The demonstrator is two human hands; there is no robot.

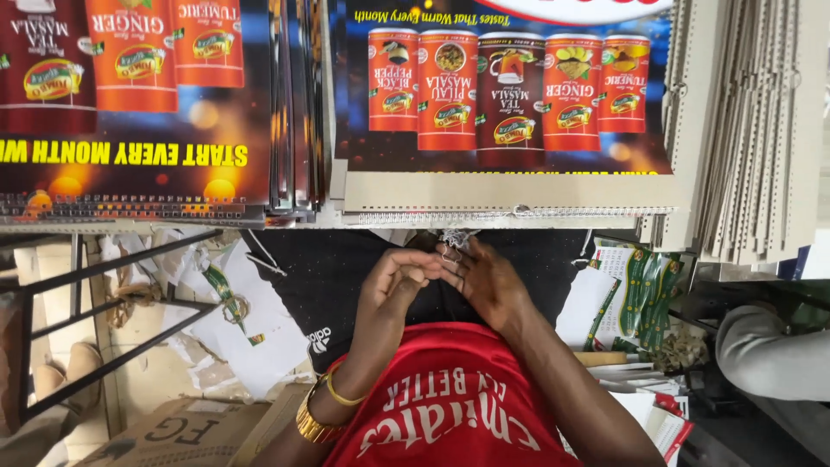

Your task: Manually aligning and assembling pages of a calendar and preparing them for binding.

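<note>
The surface [346, 218] ends in a pale edge at twelve o'clock from my hands, and a wire-bound calendar [510, 112] lies flush along it, its wire spine just above my knuckles. A second calendar stack [138, 104] sits at ten o'clock, and fanned grey backing boards [752, 130] crowd two o'clock. Open room is only the gap over my lap; a black metal frame [104, 294] closes nine o'clock, and another person's grey sleeve [769, 355] lies at four o'clock. My left hand [399, 281] curls, fingers nearly closed, tips meeting my right hand [488, 281], whose fingers pinch a small tangle of white wire loops [454, 242] just under the spine.
</note>
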